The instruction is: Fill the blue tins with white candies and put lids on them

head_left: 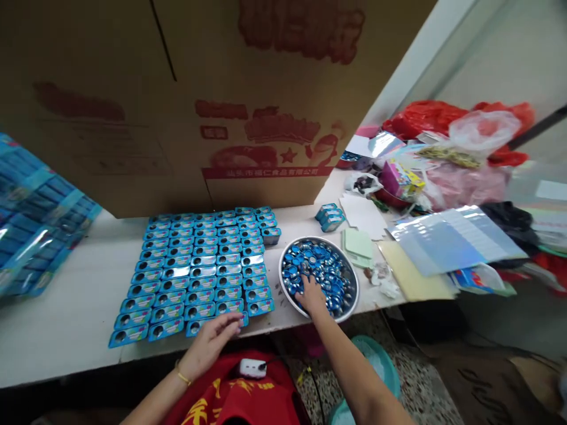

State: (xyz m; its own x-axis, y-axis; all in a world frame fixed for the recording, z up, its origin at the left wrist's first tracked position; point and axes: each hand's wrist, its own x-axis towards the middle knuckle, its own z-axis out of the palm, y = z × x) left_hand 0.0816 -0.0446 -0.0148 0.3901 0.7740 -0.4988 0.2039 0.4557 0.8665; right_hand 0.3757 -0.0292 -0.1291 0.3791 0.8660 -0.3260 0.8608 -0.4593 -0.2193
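Resting among small blue pieces [334,277] in the bowl [355,288], the right hand [313,296], its grip unclear, seems at a picking-out step calling for a careful pinch, while the left hand's [215,337] fingers lie loosely unclenched by blue packs [202,284].

White table [80,289], blue packs [203,271], metal bowl [355,288], carton [177,141]

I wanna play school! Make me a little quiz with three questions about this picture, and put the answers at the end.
1. Which hand is among the shiny blue pieces in the round bowl, left or right?
2. True or false: in the picture, the round bowl is to the left of the rows of blue packs.
3. Fill in: the big box behind the blue packs is made of ____.

Key:
1. The right hand.
2. False; it is to the right.
3. Cardboard.
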